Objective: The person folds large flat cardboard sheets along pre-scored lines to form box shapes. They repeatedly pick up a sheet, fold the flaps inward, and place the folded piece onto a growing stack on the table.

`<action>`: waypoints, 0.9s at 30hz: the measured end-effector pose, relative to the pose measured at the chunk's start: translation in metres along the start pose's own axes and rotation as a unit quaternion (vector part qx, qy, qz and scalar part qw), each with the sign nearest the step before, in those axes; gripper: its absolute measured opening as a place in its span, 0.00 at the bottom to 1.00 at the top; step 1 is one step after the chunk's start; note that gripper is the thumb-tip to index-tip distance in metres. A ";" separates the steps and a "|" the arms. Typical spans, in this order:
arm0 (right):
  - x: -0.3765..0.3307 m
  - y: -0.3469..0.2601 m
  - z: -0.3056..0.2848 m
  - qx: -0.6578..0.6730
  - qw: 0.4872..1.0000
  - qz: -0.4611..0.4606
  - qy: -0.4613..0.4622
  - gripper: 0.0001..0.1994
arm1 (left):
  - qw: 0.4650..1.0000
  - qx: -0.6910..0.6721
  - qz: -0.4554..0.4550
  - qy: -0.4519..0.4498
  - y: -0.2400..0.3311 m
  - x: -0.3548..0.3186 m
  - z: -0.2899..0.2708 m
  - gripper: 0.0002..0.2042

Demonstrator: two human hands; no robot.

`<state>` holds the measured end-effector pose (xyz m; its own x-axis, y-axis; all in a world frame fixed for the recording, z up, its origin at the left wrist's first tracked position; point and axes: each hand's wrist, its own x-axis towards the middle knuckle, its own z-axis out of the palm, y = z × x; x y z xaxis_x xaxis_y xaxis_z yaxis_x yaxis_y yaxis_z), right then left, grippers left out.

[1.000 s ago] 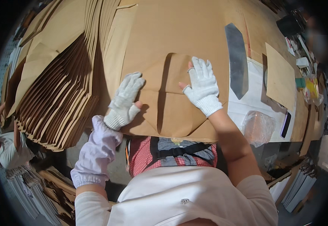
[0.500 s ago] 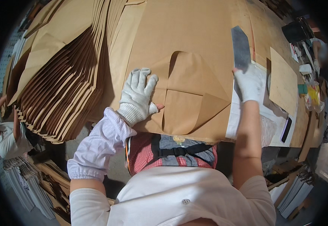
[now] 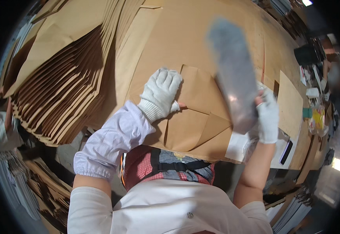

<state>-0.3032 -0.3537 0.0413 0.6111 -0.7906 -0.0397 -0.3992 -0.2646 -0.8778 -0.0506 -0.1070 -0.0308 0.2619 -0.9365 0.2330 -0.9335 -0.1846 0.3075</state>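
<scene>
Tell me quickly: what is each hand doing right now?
Left hand: open, flat on the folded brown paper.
Right hand: closed, holding a flat grey tool.

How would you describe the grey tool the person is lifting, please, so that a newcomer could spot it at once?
Start at the big brown work table, covered in kraft paper. Near its front edge lies a folded brown paper piece pressed down by the gloved left hand. Just right of it, the gloved right hand raises a long flat grey bar, motion-blurred and the only grey thing among brown sheets.
</scene>
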 end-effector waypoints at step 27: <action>-0.021 0.018 0.118 -0.288 0.887 -0.360 -0.014 0.06 | 0.995 -0.089 -0.034 -0.037 0.014 -0.094 -0.043 0.27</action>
<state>-0.2423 -0.2766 -0.0301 0.8630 -0.2903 0.4136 -0.1769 -0.9403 -0.2909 -0.0775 -0.0082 -0.0087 0.2971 -0.9447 0.1390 -0.8549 -0.1983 0.4794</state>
